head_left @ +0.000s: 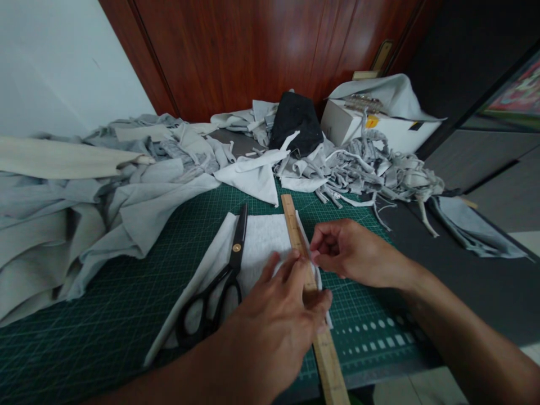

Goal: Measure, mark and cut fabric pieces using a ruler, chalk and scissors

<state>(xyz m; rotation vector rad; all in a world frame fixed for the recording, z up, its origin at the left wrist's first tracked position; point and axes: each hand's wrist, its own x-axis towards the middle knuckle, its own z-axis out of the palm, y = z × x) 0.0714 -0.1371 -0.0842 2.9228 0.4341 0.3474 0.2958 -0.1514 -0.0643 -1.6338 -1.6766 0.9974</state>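
A wooden ruler [328,360] lies lengthwise over the right side of a light grey fabric piece [265,233]. My left hand [278,320] holds the ruler down, its fingers over the wood and the thumb at the right edge. Beside that edge, my right hand [346,250] is closed in a pinch near the fabric's right border. What sits between its fingertips, if anything, is too small to make out. Black-handled scissors [234,264] rest on the left part of the fabric, blades pointing away from me. Under everything is a green cutting mat [164,270] with grid lines.
Heaped grey and cream fabric [126,191] covers the left side. Farther back lie a white scrap [253,177], a black cloth bundle [295,124] and tangled grey strips [371,169]. A white box [388,132] stands behind them, before a reddish-brown door [261,50].
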